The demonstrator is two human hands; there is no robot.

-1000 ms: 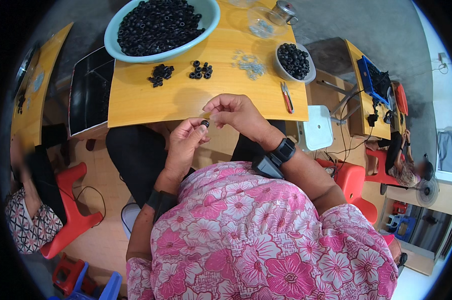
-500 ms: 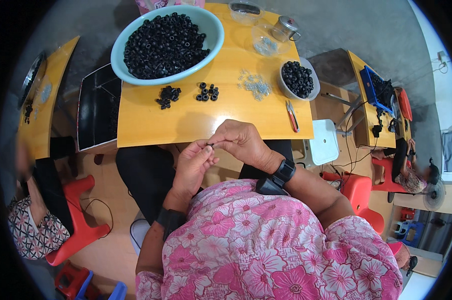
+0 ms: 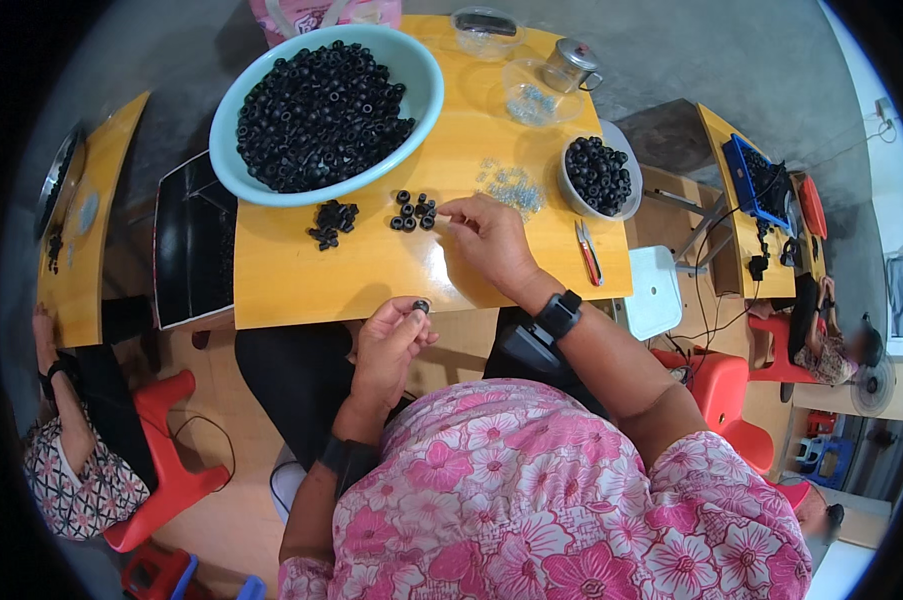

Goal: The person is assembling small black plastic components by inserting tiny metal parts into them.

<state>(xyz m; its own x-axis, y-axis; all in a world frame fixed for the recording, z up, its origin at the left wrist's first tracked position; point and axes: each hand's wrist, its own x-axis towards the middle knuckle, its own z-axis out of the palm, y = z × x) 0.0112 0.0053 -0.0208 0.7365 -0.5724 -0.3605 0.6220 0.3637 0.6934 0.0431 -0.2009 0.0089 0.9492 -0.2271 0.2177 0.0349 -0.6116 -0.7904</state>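
Note:
My left hand is closed just off the table's front edge, with a small black ring-shaped part pinched between thumb and fingertips. Over the table, my right hand has its fingers bent together beside a small cluster of black rings. Whether anything is between those fingertips is hidden. To the left of the cluster lies a small heap of irregular black pieces. Small clear pieces lie scattered just beyond my right hand.
A pale blue basin full of black rings stands on the yellow table. Red-handled snips lie near a white bowl of black parts. Behind are clear tubs and a metal cup. Other people sit at side tables.
My right hand has left my left hand and moved forward over the table to the black rings. My left hand stays near the table edge, its black ring now showing.

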